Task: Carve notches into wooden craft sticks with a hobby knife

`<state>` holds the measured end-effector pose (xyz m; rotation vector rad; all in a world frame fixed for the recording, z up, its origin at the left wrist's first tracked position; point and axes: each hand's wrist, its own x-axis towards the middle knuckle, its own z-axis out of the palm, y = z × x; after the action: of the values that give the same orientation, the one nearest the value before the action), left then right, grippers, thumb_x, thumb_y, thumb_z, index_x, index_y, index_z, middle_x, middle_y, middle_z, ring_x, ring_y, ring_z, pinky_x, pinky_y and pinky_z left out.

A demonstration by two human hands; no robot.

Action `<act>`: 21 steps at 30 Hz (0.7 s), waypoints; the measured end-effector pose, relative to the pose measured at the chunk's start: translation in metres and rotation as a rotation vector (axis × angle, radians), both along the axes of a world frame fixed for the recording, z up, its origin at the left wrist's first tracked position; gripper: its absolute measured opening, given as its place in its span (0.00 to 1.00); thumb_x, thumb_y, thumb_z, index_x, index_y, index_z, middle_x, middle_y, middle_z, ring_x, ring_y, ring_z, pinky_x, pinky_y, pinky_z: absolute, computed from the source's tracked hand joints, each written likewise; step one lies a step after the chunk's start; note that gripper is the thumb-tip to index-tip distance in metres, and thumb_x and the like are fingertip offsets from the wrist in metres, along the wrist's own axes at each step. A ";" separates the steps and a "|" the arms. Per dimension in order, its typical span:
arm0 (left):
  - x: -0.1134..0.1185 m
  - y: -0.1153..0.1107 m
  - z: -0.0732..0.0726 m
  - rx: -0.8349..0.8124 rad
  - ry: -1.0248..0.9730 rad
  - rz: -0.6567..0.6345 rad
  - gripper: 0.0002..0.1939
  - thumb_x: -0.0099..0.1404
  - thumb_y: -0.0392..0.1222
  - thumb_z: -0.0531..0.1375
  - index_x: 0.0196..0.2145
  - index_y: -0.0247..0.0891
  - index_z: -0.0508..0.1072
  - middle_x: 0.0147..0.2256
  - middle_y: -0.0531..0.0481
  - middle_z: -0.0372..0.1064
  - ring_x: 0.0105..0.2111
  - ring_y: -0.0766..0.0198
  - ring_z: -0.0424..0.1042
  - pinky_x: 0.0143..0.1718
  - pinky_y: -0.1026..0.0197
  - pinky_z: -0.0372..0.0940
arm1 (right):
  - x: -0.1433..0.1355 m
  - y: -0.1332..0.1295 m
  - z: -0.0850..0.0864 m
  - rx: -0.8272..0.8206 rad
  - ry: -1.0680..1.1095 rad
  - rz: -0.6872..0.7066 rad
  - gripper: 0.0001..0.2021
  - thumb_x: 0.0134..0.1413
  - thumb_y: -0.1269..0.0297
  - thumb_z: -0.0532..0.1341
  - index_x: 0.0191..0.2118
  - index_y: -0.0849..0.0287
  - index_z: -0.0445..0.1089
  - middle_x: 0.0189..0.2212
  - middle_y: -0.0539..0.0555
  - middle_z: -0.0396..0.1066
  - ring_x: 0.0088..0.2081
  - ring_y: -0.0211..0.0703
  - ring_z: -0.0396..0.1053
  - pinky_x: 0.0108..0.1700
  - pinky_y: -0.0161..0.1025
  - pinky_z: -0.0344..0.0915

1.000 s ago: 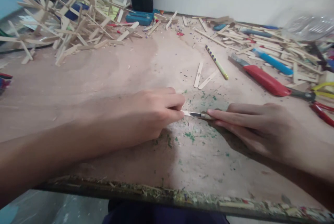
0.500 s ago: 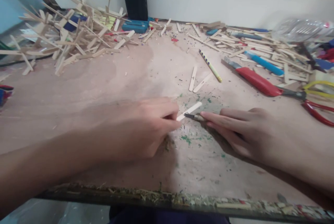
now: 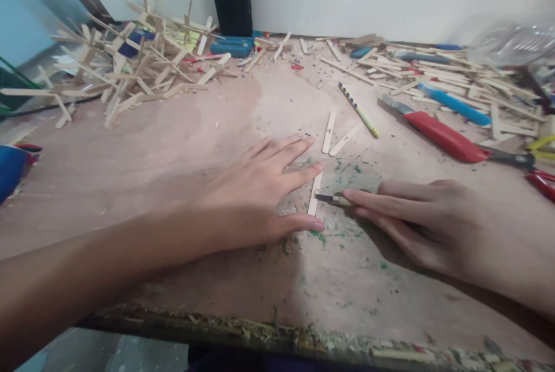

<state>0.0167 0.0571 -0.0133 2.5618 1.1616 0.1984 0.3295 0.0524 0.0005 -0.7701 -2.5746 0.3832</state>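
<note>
A pale wooden craft stick (image 3: 315, 192) lies on the table, turned nearly lengthwise away from me. My left hand (image 3: 269, 187) is open and spread flat beside it, its index fingertip at the far end and its thumb at the near end. In my right hand (image 3: 416, 216), the fingers are closed round a small craft knife (image 3: 332, 199) with a dark blade and pale handle. The blade tip touches the middle of the stick or is just over it. Two more craft sticks, one upright in view (image 3: 329, 132) and one slanted (image 3: 344, 140), lie just beyond.
A yellow pencil (image 3: 359, 111) and red-handled cutter (image 3: 446, 136) lie to the right, near scissors (image 3: 541, 181). Behind them is a stick heap (image 3: 459, 80) with a blue pen (image 3: 455, 104). A structure of crossed sticks (image 3: 117, 66) stands back left. Green shavings litter the tabletop (image 3: 173, 147).
The stick has swung from slanted to nearly lengthwise. My left hand has gone from a pinch on its end to spread fingers. The knife stays at the stick; the view has shifted slightly left.
</note>
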 end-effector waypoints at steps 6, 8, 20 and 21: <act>0.008 0.002 0.009 -0.154 0.011 0.057 0.50 0.78 0.78 0.68 0.84 0.47 0.70 0.90 0.32 0.38 0.91 0.30 0.41 0.89 0.20 0.41 | 0.007 0.003 -0.012 0.040 0.061 0.005 0.16 0.86 0.65 0.63 0.67 0.51 0.84 0.30 0.47 0.72 0.23 0.34 0.60 0.26 0.38 0.57; 0.007 0.003 0.010 -0.162 -0.004 0.056 0.50 0.77 0.78 0.69 0.84 0.48 0.70 0.90 0.33 0.37 0.91 0.31 0.39 0.89 0.19 0.40 | 0.009 0.007 -0.011 0.040 0.052 0.030 0.15 0.87 0.64 0.62 0.67 0.53 0.84 0.31 0.48 0.74 0.24 0.34 0.63 0.27 0.37 0.57; 0.006 0.003 0.009 -0.144 -0.015 0.052 0.50 0.77 0.78 0.69 0.83 0.45 0.71 0.90 0.29 0.38 0.91 0.30 0.40 0.88 0.19 0.41 | -0.008 0.005 0.000 0.024 0.079 0.011 0.15 0.87 0.64 0.62 0.57 0.57 0.88 0.27 0.50 0.78 0.22 0.35 0.67 0.24 0.38 0.56; 0.006 0.002 0.008 -0.150 -0.011 0.057 0.50 0.77 0.78 0.69 0.83 0.46 0.70 0.90 0.30 0.38 0.91 0.31 0.40 0.88 0.19 0.40 | -0.006 0.004 -0.001 0.013 0.091 -0.023 0.14 0.86 0.65 0.62 0.56 0.56 0.88 0.28 0.50 0.78 0.22 0.35 0.68 0.24 0.39 0.56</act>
<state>0.0229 0.0595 -0.0048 2.3969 1.1992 0.1327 0.3236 0.0559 -0.0003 -0.7598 -2.4790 0.3844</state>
